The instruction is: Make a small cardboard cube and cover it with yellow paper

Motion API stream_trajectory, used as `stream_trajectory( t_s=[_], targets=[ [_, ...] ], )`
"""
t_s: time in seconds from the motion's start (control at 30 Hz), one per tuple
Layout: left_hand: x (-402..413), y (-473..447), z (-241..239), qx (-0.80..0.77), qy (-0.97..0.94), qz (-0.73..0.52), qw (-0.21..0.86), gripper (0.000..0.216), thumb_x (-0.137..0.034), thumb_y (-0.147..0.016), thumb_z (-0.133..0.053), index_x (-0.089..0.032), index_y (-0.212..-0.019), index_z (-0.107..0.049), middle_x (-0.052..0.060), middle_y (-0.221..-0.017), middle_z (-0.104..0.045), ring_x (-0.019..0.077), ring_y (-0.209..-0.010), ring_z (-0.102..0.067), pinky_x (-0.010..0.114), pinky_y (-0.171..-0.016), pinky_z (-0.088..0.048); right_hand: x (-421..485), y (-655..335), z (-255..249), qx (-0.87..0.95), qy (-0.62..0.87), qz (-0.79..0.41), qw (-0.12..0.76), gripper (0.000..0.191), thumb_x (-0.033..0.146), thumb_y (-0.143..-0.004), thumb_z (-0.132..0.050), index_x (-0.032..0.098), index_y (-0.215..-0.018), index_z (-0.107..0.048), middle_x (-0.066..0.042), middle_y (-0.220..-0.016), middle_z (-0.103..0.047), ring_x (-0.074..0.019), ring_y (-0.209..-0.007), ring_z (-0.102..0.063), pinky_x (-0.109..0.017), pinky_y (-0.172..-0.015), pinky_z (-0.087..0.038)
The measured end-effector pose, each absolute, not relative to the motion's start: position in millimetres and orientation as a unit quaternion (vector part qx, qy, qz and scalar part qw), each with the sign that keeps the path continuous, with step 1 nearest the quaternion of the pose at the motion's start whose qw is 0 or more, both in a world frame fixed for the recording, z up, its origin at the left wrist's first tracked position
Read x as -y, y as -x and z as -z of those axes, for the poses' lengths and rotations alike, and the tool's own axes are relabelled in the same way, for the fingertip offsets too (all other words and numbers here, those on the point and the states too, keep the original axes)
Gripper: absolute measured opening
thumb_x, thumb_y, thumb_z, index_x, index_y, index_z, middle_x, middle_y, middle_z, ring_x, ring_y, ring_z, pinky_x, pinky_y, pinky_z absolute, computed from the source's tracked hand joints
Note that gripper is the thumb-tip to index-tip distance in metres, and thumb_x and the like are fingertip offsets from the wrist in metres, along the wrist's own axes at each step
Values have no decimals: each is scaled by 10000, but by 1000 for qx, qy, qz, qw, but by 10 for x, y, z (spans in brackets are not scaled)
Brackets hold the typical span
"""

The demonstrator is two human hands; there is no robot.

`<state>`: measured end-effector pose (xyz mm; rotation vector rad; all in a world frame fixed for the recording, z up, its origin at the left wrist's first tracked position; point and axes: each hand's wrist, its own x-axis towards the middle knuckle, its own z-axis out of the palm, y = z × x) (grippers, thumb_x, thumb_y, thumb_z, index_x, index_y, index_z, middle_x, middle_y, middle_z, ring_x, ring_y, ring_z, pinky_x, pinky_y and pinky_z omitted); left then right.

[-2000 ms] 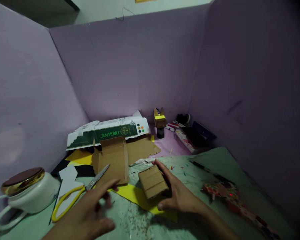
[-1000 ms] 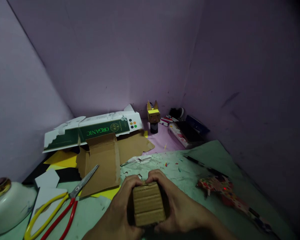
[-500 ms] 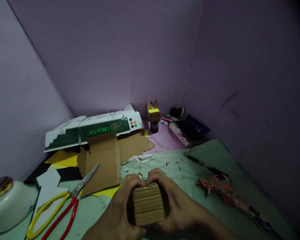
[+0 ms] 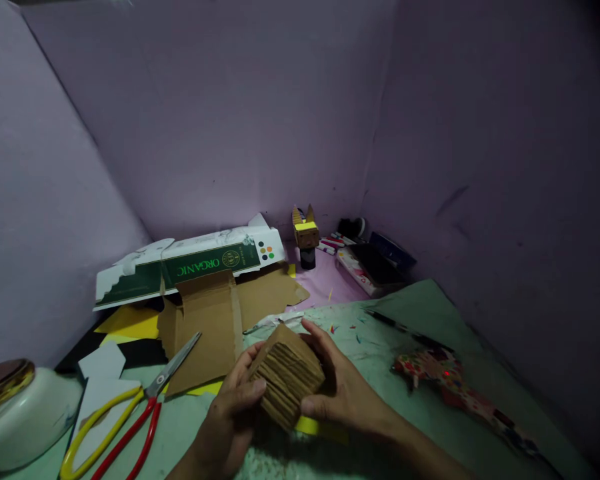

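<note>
A small brown cardboard box [image 4: 289, 375] with a ridged, corrugated face is held tilted between both hands, above the green cloth. My left hand [image 4: 235, 407] grips its left side, with the thumb lying on the ridged face. On the right side, my right hand [image 4: 337, 387] holds it with the thumb near the lower corner and the fingers behind the top edge. Below the box a yellow strip [image 4: 323, 430] shows in part. Scissors [image 4: 153, 400] with one yellow and one red handle lie spread to the left, their blades over a flat cardboard piece [image 4: 207, 340].
A cut white-and-green carton [image 4: 195, 267] lies against the back wall. Beside it stands a cardboard figure [image 4: 307, 237] with pointed ears. Markers, a dark phone-like slab [image 4: 377, 262], a pen [image 4: 400, 325] and a floral-patterned glue gun [image 4: 435, 370] are on the right. A rounded white object [image 4: 30, 413] sits at left.
The cardboard box has been turned and tilted in my hands. My left thumb has moved onto its ridged face, my right fingers have spread, and the yellow strip has come into view below.
</note>
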<state>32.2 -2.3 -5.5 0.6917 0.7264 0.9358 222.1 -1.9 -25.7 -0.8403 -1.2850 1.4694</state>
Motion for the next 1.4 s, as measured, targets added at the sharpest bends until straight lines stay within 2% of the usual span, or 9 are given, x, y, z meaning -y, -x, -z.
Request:
stream_trajectory(
  t_s=[0.07,0.17,0.3,0.43,0.7,1.03,1.2,1.33,1.4],
  targets=[
    [16,-320,115,-348,-318,-429,771,541,-325,-657,-736,-211,-1164,-588,99,-1177,-662,333,-1197,-554,440,-1021,-423,10,-2203,270,507,337,-615,500,1052,547,-498,-853,274,-1359,-314,-135,-1272,-469,-343,-1207,-475,-537,-1054,-274],
    [-18,-286,205,-355,-373,-437,737,714,-364,-589,-818,-217,-1237,-556,114,-1304,-597,343,-1287,-469,436,-1065,-378,13,-2214,247,494,343,-622,502,1051,535,-502,-836,251,-1358,-296,-123,-1215,-473,-338,-1153,-503,-529,-1026,-303],
    [-39,-293,216,-352,-444,-416,711,890,-413,-521,-868,-164,-1300,-517,171,-1335,-569,380,-1286,-462,451,-1038,-404,49,-2212,194,515,383,-591,489,1042,467,-507,-824,205,-1369,-301,-145,-1268,-419,-341,-1156,-488,-509,-1009,-333],
    [37,-410,128,-383,-462,-410,687,828,-402,-570,-844,-134,-1287,-528,154,-1212,-654,361,-1183,-562,422,-1002,-444,90,-2119,195,462,414,-600,505,1036,510,-476,-836,235,-1326,-313,-157,-1349,-345,-347,-1172,-476,-481,-983,-370],
    [131,-507,75,-392,-491,-408,663,731,-428,-668,-759,-156,-1298,-507,114,-1214,-656,345,-1147,-588,419,-975,-466,125,-1989,303,376,415,-571,600,847,561,-579,-789,250,-1269,-408,-76,-1107,-493,-268,-967,-590,-403,-852,-469],
    [122,-465,48,-415,-531,-384,631,746,-322,-649,-714,-160,-1332,-462,119,-1299,-599,342,-1181,-554,408,-969,-465,99,-2134,220,456,419,-561,549,792,541,-604,-780,239,-1269,-476,-114,-1202,-520,-327,-1098,-559,-472,-947,-433],
    [193,-523,-105,-503,-633,-348,475,671,-312,-615,-703,-172,-1255,-557,115,-1271,-600,368,-1190,-531,454,-1012,-423,125,-2186,105,634,403,-420,508,559,400,-611,-821,278,-1138,-683,-97,-1278,-561,-343,-1210,-499,-504,-1034,-361],
    [233,-549,-152,-508,-684,-334,404,611,-306,-659,-658,-164,-1247,-567,136,-1233,-615,360,-1171,-541,485,-1023,-412,148,-2161,101,629,385,-406,539,253,340,-793,-672,285,-1030,-742,-85,-1176,-664,-278,-1107,-604,-451,-962,-451],
    [238,-547,-151,-509,-692,-322,399,582,-316,-673,-648,-147,-1226,-578,148,-1212,-623,358,-1147,-556,491,-1013,-425,152,-2149,119,622,378,-405,554,203,323,-817,-642,272,-980,-753,-85,-1126,-696,-261,-1072,-631,-423,-932,-481]
  ],
)
